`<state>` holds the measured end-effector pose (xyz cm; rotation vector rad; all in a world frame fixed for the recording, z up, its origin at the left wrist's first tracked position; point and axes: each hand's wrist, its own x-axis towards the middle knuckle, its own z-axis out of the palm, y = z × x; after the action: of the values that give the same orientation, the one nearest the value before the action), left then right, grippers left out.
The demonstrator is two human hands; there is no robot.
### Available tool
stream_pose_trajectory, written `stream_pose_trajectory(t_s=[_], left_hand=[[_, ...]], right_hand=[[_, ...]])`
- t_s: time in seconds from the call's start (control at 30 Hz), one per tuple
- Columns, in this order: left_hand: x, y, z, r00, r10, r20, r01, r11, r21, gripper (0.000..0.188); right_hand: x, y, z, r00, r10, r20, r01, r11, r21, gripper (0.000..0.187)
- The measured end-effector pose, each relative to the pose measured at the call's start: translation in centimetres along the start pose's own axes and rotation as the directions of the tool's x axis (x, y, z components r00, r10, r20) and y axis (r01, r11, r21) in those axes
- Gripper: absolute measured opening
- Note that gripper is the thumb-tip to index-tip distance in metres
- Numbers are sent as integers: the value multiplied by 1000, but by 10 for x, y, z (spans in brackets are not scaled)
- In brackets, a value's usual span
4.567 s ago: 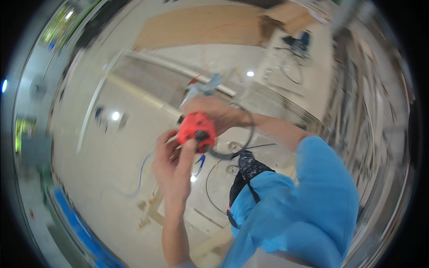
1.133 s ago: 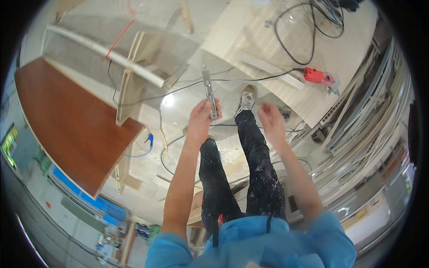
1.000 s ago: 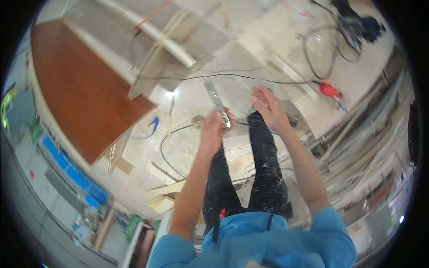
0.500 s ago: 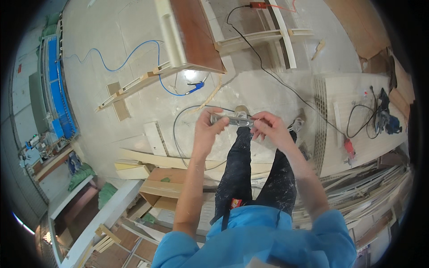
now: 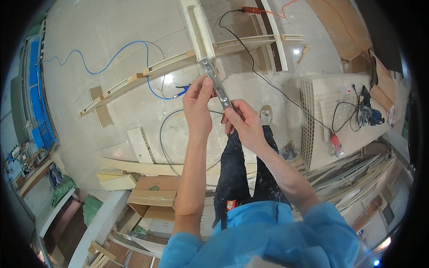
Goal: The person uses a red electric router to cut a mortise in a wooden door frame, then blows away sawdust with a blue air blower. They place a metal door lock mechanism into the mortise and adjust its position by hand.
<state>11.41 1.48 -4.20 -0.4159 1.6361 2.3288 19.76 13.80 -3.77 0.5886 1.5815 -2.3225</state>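
Note:
Both my hands hold a long, narrow grey metal flush bolt (image 5: 215, 81) in front of me, slanting from upper left to lower right. My left hand (image 5: 197, 106) grips its left side near the middle, thumb bent over it. At the lower end, my right hand (image 5: 245, 124) pinches it between thumb and fingers. The bolt's upper end overlaps, in this view, the near end of a pale door edge (image 5: 195, 27) with a long groove. Whether the two touch, I cannot tell.
Wooden rails (image 5: 172, 62) lie under the door. A blue air hose (image 5: 111, 69) ends in a blow gun (image 5: 182, 90). Black cable crosses the floor to a pale board stack (image 5: 319, 143) bearing a blue power tool (image 5: 371, 115). A cardboard box (image 5: 154, 196) stands lower left.
The flush bolt has moved up and away from me and turned from nearly level to steeply slanted. Both hands moved with it. My view has shifted, with the door now seen edge-on.

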Motion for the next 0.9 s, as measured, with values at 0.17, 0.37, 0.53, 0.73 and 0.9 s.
stream_pose_trajectory(t_s=[0.17,0.37,0.53,0.73,0.9], left_hand=[[11,5,-6,1000,-18,23,17,997,69,28],[12,13,-10,997,-36,73,25,989,147,27],[13,18,-8,994,-66,85,51,984,171,26],[13,18,-4,992,-94,89,78,982,170,23],[20,18,-2,995,-92,28,90,994,67,25]], right_hand=[[5,6,14,999,8,-48,-10,999,-44,22],[1,11,23,992,19,-126,-14,999,40,23],[1,12,17,990,64,-124,-47,990,131,25],[9,11,10,995,91,-49,-74,955,286,23],[5,-5,24,987,88,-135,-80,994,68,22]])
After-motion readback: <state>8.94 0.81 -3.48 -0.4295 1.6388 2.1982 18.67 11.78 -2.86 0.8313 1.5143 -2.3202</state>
